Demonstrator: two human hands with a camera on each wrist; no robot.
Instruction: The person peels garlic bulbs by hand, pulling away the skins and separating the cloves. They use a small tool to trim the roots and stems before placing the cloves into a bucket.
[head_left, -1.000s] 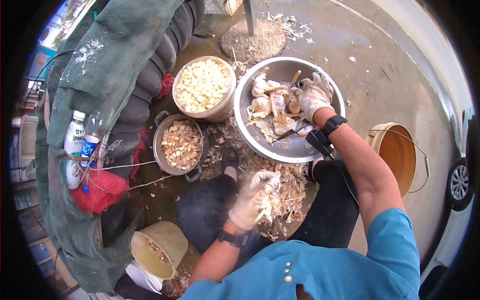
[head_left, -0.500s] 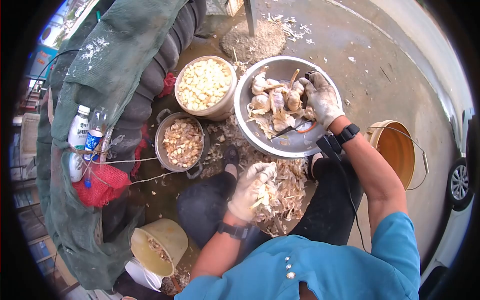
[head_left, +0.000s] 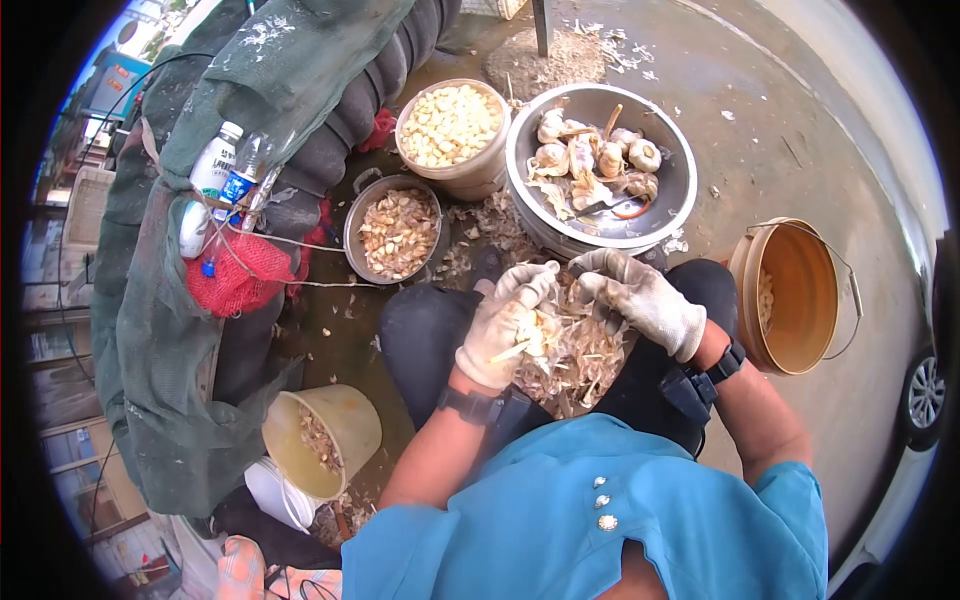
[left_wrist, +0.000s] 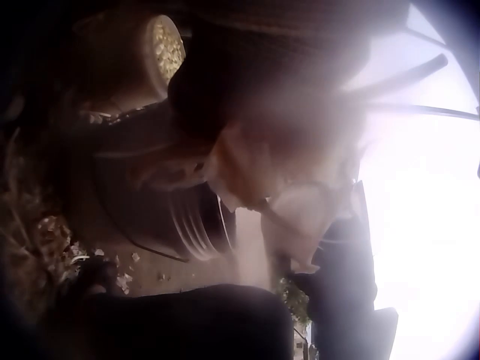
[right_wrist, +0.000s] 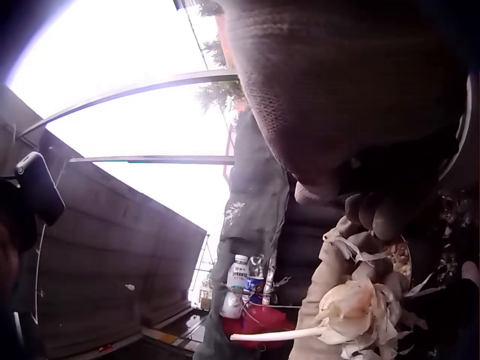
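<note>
- While the person sits low with the knees apart, both gloved hands meet over the lap, above a heap of dry garlic skins (head_left: 585, 365).
- The left hand (head_left: 505, 325) has its fingers curled around a garlic bulb (head_left: 532, 335); the pale stalk of the bulb sticks out below the palm, as the right wrist view also shows (right_wrist: 352, 304).
- The right hand (head_left: 635, 295) is bent in a loose fist just beside the left one. Whether it grasps a small tool or only skin, I cannot tell.
- To my judgement the step in hand is breaking or peeling this one bulb, with the cloves not yet separated.
- The next move calls for a firm hold by the left hand, so that the right fingers can pull the cloves free.
- More whole bulbs lie in the steel basin (head_left: 672, 200) in front of the knees; peeled cloves fill the bucket (head_left: 480, 172) beside it, and unpeeled cloves the small pot (head_left: 352, 232).
</note>
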